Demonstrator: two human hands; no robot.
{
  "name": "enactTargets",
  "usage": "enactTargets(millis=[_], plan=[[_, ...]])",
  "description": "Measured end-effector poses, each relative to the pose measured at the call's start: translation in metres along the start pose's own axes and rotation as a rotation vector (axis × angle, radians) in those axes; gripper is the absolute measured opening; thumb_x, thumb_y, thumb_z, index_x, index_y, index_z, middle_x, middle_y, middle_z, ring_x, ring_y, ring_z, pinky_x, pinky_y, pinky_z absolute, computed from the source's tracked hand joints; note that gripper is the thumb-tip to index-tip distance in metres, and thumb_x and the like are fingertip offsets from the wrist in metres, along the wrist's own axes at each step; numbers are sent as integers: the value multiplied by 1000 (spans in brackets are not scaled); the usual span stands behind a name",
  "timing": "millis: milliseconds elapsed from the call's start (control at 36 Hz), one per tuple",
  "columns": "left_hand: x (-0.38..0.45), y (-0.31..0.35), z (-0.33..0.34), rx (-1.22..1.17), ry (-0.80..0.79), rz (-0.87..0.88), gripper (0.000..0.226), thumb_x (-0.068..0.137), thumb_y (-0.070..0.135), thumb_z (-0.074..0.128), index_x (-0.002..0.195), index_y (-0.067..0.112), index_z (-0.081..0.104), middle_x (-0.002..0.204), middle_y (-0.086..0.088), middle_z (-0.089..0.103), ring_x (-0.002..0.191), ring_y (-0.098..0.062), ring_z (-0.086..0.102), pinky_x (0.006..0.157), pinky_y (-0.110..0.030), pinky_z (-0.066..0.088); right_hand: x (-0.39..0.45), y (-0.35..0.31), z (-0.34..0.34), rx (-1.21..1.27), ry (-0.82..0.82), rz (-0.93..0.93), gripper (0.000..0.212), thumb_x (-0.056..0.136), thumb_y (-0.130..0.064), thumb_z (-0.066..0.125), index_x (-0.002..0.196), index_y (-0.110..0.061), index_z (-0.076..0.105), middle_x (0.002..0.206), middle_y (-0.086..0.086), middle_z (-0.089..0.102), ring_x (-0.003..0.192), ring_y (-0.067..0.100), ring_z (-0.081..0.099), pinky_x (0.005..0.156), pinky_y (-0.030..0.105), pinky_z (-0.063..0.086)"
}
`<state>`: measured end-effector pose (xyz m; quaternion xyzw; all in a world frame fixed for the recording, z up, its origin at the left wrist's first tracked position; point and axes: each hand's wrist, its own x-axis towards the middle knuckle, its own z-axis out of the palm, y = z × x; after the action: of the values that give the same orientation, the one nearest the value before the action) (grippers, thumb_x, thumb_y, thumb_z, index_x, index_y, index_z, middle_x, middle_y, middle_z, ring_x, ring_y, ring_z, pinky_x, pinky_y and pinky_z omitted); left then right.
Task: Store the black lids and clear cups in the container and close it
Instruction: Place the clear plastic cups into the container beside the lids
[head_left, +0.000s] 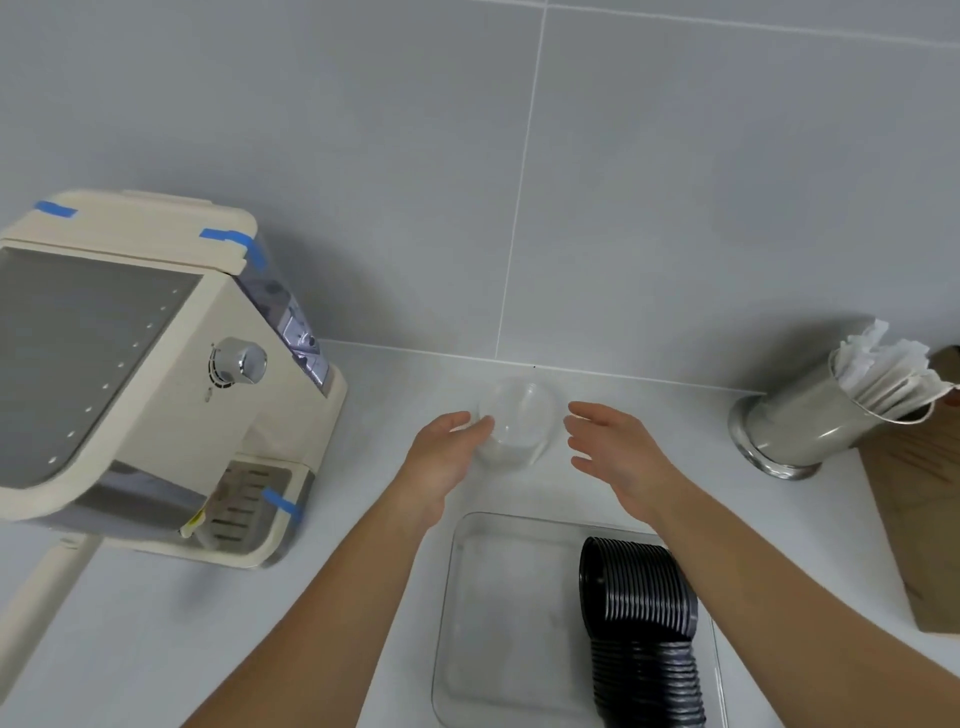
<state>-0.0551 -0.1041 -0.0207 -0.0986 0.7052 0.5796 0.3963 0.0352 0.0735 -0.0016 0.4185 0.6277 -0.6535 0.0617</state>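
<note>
A stack of clear cups (517, 421) stands on the white counter near the back wall. My left hand (444, 452) is at its left side with fingertips touching the rim, fingers apart. My right hand (610, 452) hovers open just to the right of the cups, a small gap away. In front of both hands lies a clear rectangular container (498, 613), open. A long stack of black lids (641, 623) lies on its side in the container's right half. No lid for the container is in view.
A cream coffee machine (145, 374) with blue tape strips fills the left of the counter. A metal holder (795, 421) stuffed with paper packets stands at the right, with a brown board (919, 499) beside it. Grey wall tiles rise behind.
</note>
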Motion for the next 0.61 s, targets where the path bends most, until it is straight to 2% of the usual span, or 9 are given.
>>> enactTargets(millis=[83,139,194,222,278,333,389,472,611], plan=[[9,3,5,18,3,-4,65,85,41,70,142,20,46,141,-3,51,114,-21,53,106,-35,43,13,-3,7,-79,6,-2,48,91,-28,63,138,-23,53,109,-9,62,97,17,62,104,41,49],[14,3,9,29,6,-10,68,86,43,69,144,19,44,144,-2,50,120,-22,53,107,-35,42,21,-4,11,-102,9,2,50,90,-30,64,138,-24,53,107,-11,61,96,19,62,104,42,48],[18,3,11,52,9,-21,70,85,45,67,145,19,44,145,-1,50,127,-23,51,110,-38,41,28,-3,14,-90,-6,30,50,90,-31,65,137,-22,54,113,-6,62,101,20,62,102,40,50],[19,2,12,60,9,-29,70,84,47,67,145,19,45,144,0,51,127,-22,52,110,-38,41,31,-3,16,-72,-25,49,46,89,-31,66,133,-21,57,119,-1,63,106,22,62,100,38,50],[22,0,12,68,13,-41,69,79,52,66,139,21,52,140,1,55,123,-21,55,105,-36,43,34,-3,19,-55,-73,85,22,90,-29,65,111,-22,68,126,8,64,115,27,62,97,36,50],[26,-3,11,63,18,-49,72,70,56,64,134,23,57,136,2,60,120,-19,58,99,-32,46,34,-4,21,-51,-102,104,8,92,-26,62,95,-23,69,125,9,65,117,27,61,99,37,49],[28,-5,10,61,20,-55,71,67,56,63,130,25,60,132,3,62,116,-18,60,96,-33,47,35,-5,22,-51,-120,121,9,94,-24,60,96,-22,69,123,6,66,113,24,63,104,40,46],[28,-4,12,57,12,-50,52,79,46,62,126,24,62,125,1,64,111,-19,61,92,-32,48,37,-3,20,-27,-154,157,10,94,-22,60,99,-21,69,119,3,68,107,20,64,109,43,42],[30,-5,14,17,20,-60,39,84,34,61,120,20,65,117,-1,67,105,-20,62,82,-29,46,42,-1,19,5,-156,163,16,93,-20,61,105,-16,70,119,5,69,108,23,66,109,44,42]])
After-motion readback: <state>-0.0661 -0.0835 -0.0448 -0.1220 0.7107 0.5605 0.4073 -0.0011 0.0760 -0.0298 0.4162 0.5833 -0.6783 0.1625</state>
